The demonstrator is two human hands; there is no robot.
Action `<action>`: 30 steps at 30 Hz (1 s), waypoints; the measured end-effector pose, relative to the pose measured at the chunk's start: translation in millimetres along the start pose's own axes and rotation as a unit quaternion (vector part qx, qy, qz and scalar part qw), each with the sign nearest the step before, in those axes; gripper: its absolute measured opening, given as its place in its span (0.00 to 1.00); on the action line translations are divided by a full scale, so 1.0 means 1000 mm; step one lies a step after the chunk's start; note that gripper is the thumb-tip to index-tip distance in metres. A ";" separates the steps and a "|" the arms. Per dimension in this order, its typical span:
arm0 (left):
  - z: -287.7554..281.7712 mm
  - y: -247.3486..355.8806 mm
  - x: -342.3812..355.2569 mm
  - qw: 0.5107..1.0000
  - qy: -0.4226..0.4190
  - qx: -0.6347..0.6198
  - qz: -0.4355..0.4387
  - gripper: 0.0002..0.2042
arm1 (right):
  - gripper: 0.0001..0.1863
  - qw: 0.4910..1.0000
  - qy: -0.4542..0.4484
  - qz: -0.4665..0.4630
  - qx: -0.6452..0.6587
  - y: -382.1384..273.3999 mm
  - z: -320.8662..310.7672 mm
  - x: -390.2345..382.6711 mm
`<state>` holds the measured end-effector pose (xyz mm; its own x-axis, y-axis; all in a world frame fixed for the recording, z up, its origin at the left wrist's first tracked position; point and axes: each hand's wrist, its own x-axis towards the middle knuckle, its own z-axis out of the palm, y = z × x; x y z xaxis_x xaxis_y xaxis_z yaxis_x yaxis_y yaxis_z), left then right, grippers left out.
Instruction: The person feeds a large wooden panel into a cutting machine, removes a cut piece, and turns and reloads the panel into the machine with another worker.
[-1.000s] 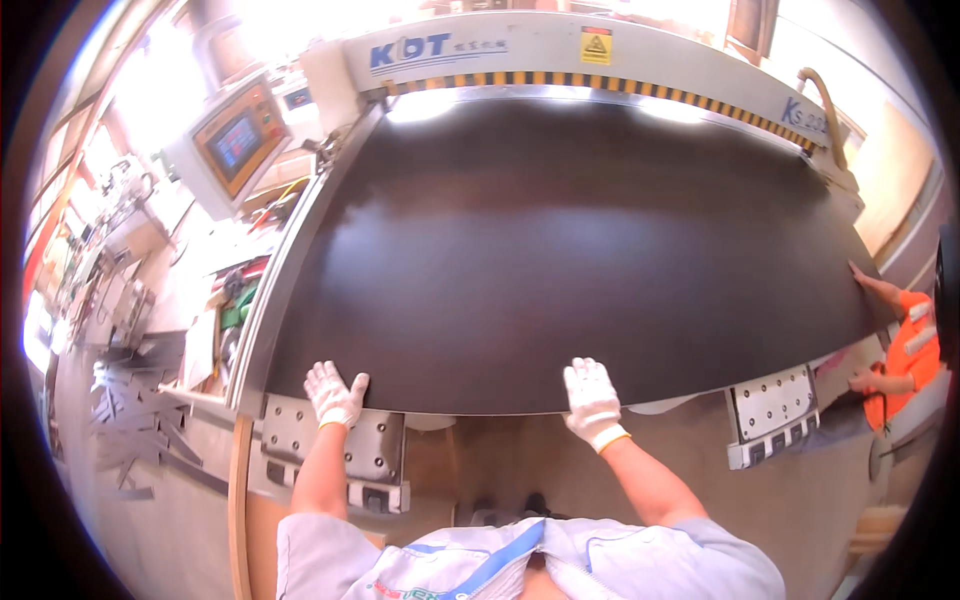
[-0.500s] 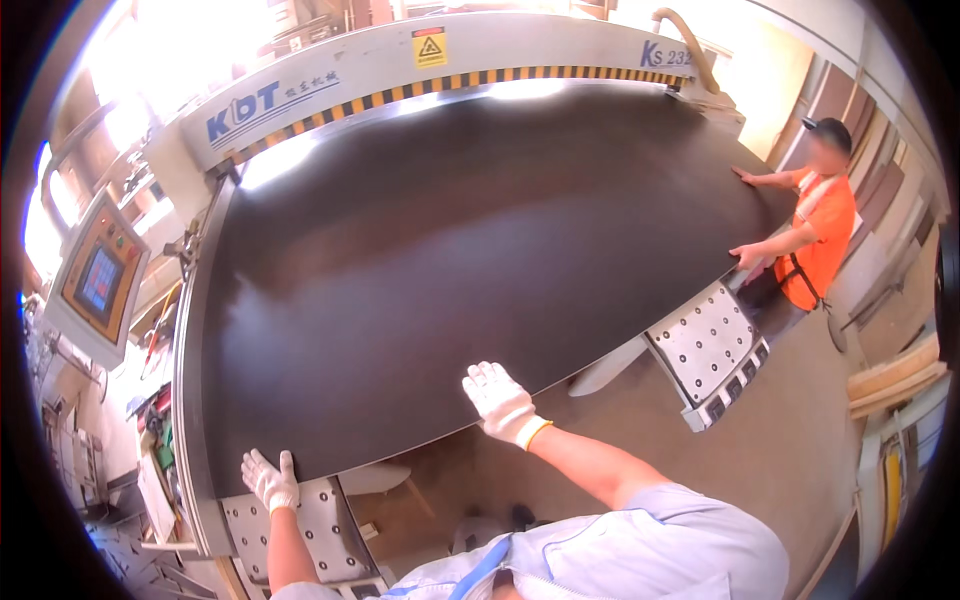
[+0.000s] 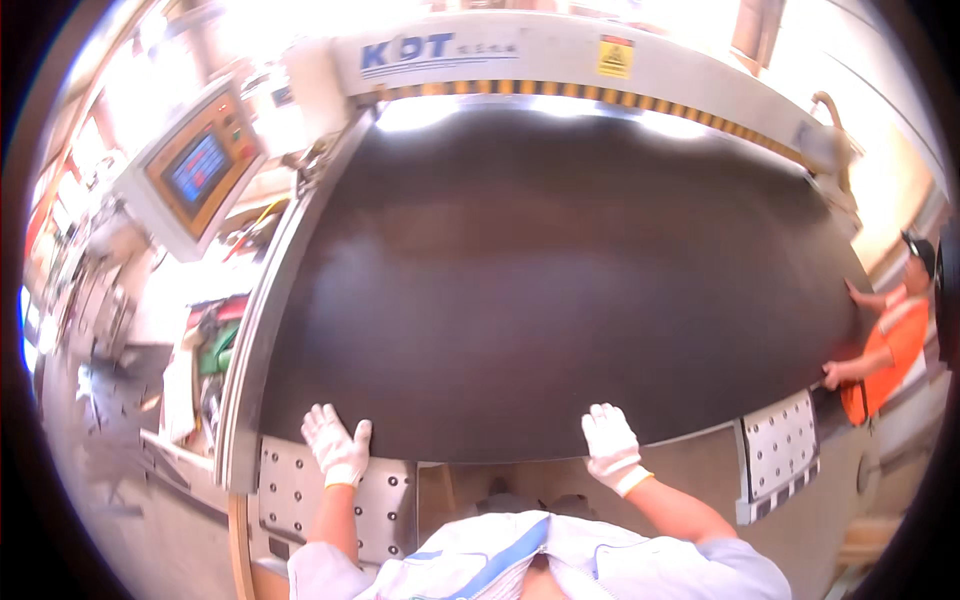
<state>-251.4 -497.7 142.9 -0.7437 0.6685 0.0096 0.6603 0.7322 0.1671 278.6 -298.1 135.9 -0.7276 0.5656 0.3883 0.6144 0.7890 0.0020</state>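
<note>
Resting flat on a large, smooth, dark brown sheet-like panel (image 3: 560,290), two white-gloved hands sit along its near edge. Counting from the panel's middle, with 12 farthest from the wearer, the left hand (image 3: 337,448) is at 8 o'clock, its fingers and thumb spread well apart. The right hand (image 3: 610,445) is at about half past 5, fingers straight and side by side, its thumb not clear. Neither grip looks closed on the panel, though whatever lies under the edge is hidden.

The panel lies across the machine, reaching up to a long, pale grey beam (image 3: 555,65) with a yellow-and-black striped lower edge at 12 o'clock. Its near side overlaps a grey metal desk (image 3: 385,510) dotted with round fittings at 7 o'clock; a similar dotted metal support (image 3: 782,450) stands at 4. At 3 o'clock a co-worker in an orange shirt (image 3: 893,345) reaches to the panel's side edge. Between 9 and 10 hangs a tilted, pale control box (image 3: 197,170) with a lit blue screen.

As a judgement, loading looks largely done: the panel seems fully supported. Its exact alignment cannot be told. No cut line shows, so any machining of the visible surface appears not yet done.
</note>
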 end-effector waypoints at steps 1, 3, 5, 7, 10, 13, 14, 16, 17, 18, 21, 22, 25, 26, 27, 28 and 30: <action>-0.001 -0.003 -0.006 1.000 0.004 -0.015 -0.005 0.53 | 0.36 1.000 -0.004 -0.004 0.029 -0.008 -0.012 0.008; 0.028 -0.019 -0.013 0.997 0.078 -0.015 0.016 0.52 | 0.32 0.998 0.010 -0.053 0.036 -0.008 -0.006 0.014; -0.036 0.041 -0.034 0.982 -0.036 -0.113 0.146 0.48 | 0.29 0.995 0.002 -0.083 0.051 -0.008 -0.005 0.024; -0.058 0.088 -0.065 0.943 -0.038 -0.122 0.306 0.46 | 0.26 0.993 -0.006 -0.112 0.044 -0.006 -0.002 0.031; -0.024 0.130 -0.074 0.914 0.012 -0.073 0.400 0.36 | 0.25 0.990 0.018 -0.135 0.027 -0.002 0.008 0.021; 0.053 0.128 -0.067 0.893 0.187 -0.091 0.399 0.24 | 0.28 0.988 -0.011 -0.155 0.024 0.006 0.025 0.016; 0.059 0.127 -0.068 0.891 0.199 -0.080 0.401 0.24 | 0.27 0.986 -0.014 -0.162 0.024 0.008 0.029 0.014; 0.062 0.122 -0.070 0.885 0.201 -0.043 0.418 0.24 | 0.27 0.984 -0.021 -0.177 0.030 0.010 0.034 0.011; 0.066 0.119 -0.072 0.881 0.201 -0.037 0.426 0.25 | 0.27 0.984 -0.017 -0.174 0.031 0.011 0.035 0.011; 0.067 0.116 -0.074 0.880 0.197 -0.019 0.432 0.25 | 0.26 0.985 -0.013 -0.171 0.032 0.012 0.036 0.012; 0.065 0.115 -0.075 0.875 0.197 -0.001 0.443 0.25 | 0.26 0.982 -0.006 -0.189 0.018 0.013 0.036 0.011; 0.065 0.116 -0.075 0.870 0.204 -0.001 0.448 0.25 | 0.25 0.982 -0.007 -0.187 0.016 0.010 0.032 0.012; 0.061 0.117 -0.076 0.871 0.197 0.002 0.449 0.25 | 0.25 0.982 -0.004 -0.186 0.017 0.009 0.032 0.011; 0.059 0.117 -0.077 0.871 0.197 0.002 0.449 0.25 | 0.25 0.982 -0.005 -0.187 0.016 0.009 0.032 0.010; 0.058 0.118 -0.079 0.872 0.198 -0.007 0.448 0.25 | 0.24 0.982 -0.012 -0.188 0.011 0.010 0.031 0.008; 0.057 0.117 -0.080 0.872 0.200 -0.016 0.446 0.24 | 0.23 0.982 -0.017 -0.189 0.007 0.011 0.031 0.006; 0.059 0.112 -0.086 0.869 0.208 -0.018 0.450 0.23 | 0.22 0.979 -0.002 -0.206 0.006 0.018 0.038 -0.004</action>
<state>-107.1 -465.2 102.9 0.0927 0.8577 0.5058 0.9956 -0.0711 -0.0619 280.7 -277.4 99.7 -0.9139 0.2007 0.3529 0.2660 0.9527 0.1471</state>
